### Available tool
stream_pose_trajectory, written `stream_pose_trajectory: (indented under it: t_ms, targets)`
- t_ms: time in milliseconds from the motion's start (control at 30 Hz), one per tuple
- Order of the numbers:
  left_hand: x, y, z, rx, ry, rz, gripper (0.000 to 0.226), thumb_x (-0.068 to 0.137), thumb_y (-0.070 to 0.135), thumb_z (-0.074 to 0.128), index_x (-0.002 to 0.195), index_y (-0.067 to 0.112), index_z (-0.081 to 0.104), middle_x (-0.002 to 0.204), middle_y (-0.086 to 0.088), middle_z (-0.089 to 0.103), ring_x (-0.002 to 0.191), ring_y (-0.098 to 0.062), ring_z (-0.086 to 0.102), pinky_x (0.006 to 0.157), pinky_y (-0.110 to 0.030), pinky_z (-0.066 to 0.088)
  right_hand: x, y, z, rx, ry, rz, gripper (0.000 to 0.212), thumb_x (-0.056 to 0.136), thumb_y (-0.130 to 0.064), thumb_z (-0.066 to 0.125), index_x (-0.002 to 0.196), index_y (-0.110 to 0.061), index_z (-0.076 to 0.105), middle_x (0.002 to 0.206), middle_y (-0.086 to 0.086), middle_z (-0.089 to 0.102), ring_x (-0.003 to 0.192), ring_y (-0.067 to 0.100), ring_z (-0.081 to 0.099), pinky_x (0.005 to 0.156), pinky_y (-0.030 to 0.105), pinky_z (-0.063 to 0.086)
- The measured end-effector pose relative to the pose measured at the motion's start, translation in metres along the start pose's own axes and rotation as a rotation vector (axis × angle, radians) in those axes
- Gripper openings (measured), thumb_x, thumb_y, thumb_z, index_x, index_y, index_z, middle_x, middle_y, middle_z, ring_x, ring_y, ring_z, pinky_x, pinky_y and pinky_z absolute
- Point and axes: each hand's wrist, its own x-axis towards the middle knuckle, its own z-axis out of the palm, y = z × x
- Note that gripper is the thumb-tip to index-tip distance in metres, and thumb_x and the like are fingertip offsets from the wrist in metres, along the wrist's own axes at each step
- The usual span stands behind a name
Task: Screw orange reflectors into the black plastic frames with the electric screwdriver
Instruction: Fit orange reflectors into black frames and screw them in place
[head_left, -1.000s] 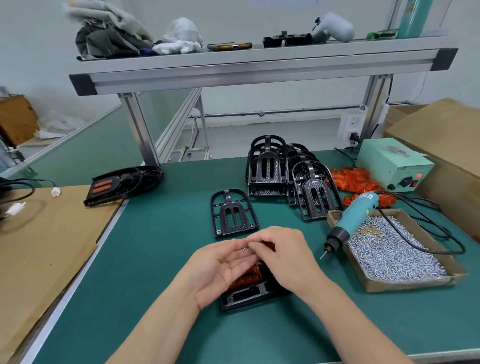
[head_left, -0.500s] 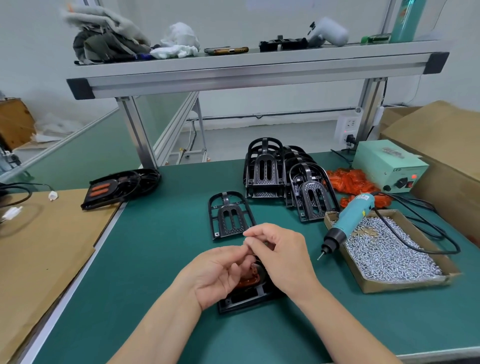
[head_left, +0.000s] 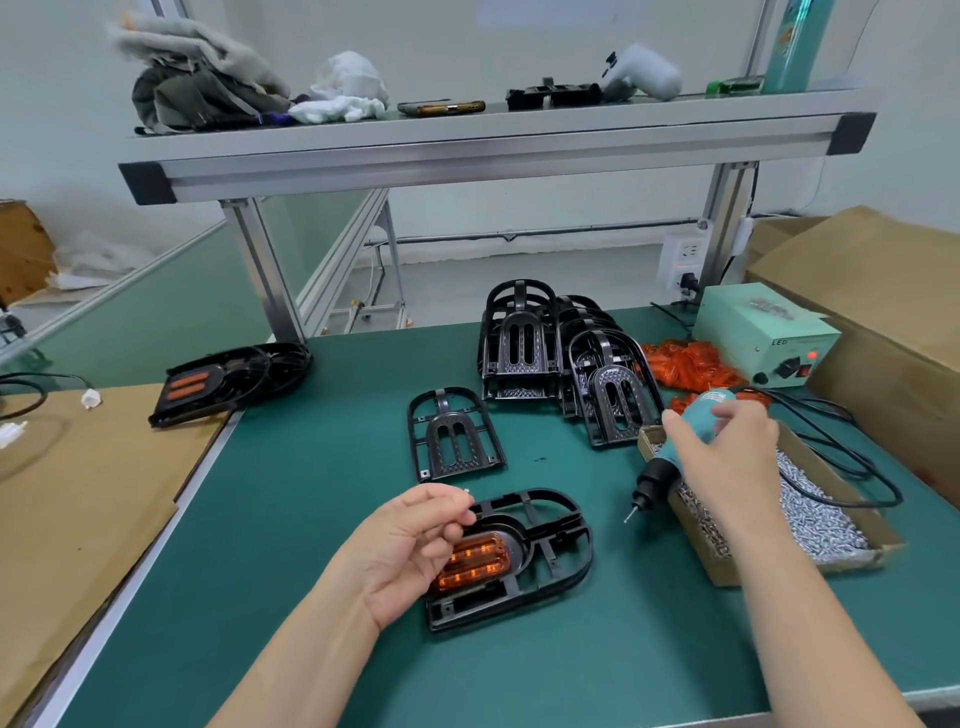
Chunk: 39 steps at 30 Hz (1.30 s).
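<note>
The black plastic frame (head_left: 550, 545) under assembly is laid flat on the green desk (head_left: 311, 519), near its front edge. An orange ribbed reflector (head_left: 475, 564) is seated in the recess of this frame and is partly covered by the left hand (head_left: 410, 545).

The left hand is held just above the reflector end of the frame. Its fingers (head_left: 447, 532) are curled, and a small silver screw (head_left: 466, 490) is pinched at the tips of thumb and forefinger. The part is too small for its detail to be made out.

The right hand (head_left: 727, 467) is placed on the teal electric screwdriver (head_left: 658, 475), which is propped on the rim of the cardboard tray of silver screws (head_left: 821, 519) with its bit pointed down toward the desk. The thumb is laid along one side of the teal barrel and the fingers, blurred, are curled over the other side.

A single empty black frame (head_left: 454, 434) is laid flat behind the left hand. Further back, a stack of empty black frames (head_left: 522, 343) is stood on edge. A loose heap of orange reflectors (head_left: 685, 364) is located between that stack and the pale green power unit (head_left: 763, 338), on which a red lamp is lit. Two fitted frames (head_left: 234, 376) are set at the left edge of the desk, overlapping a brown cardboard sheet (head_left: 78, 493).
</note>
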Motion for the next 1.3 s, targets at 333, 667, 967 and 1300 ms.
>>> stream_pose_trajectory:
  t_ms: [333, 667, 967, 1300]
  targets:
    - [-0.002, -0.006, 0.002, 0.23, 0.017, 0.17, 0.012, 0.066, 0.016, 0.081, 0.073, 0.012, 0.071, 0.066, -0.004, 0.057, 0.037, -0.006, 0.026, 0.034, -0.016, 0.016, 0.021, 0.013, 0.014, 0.326, -0.109, 0.345, 0.071, 0.084, -0.045, 0.078, 0.129, -0.014, 0.033, 0.109, 0.008, 0.054, 0.096, 0.027, 0.059, 0.089, 0.048, 0.053]
    - [-0.003, -0.008, -0.005, 0.332, 0.028, 0.225, 0.014, 0.066, 0.025, 0.081, 0.074, 0.017, 0.072, 0.063, -0.002, 0.057, 0.039, -0.008, 0.023, 0.038, -0.016, 0.018, 0.013, 0.004, 0.017, 0.744, -0.148, 0.382, 0.039, 0.091, -0.027, 0.074, 0.116, -0.005, 0.054, 0.092, 0.01, 0.06, 0.069, 0.019, 0.056, 0.058, 0.031, 0.047]
    - [-0.001, -0.015, 0.001, 0.417, 0.018, 0.269, 0.01, 0.075, 0.021, 0.081, 0.078, 0.016, 0.073, 0.066, -0.006, 0.06, 0.042, -0.009, 0.024, 0.042, -0.016, 0.022, -0.014, -0.046, 0.008, 1.259, -0.236, 0.392, 0.049, 0.078, -0.027, 0.081, 0.12, -0.015, 0.059, 0.08, -0.003, 0.055, 0.058, 0.006, 0.051, 0.053, 0.019, 0.047]
    - [-0.004, -0.024, 0.01, 0.537, -0.017, 0.347, 0.011, 0.088, 0.013, 0.073, 0.077, 0.016, 0.071, 0.068, -0.006, 0.06, 0.041, -0.001, 0.043, 0.041, -0.011, 0.028, -0.05, -0.098, 0.028, 1.465, -0.128, 0.381, 0.03, 0.082, -0.014, 0.079, 0.104, -0.016, 0.058, 0.075, -0.005, 0.058, 0.057, 0.004, 0.057, 0.057, 0.018, 0.051]
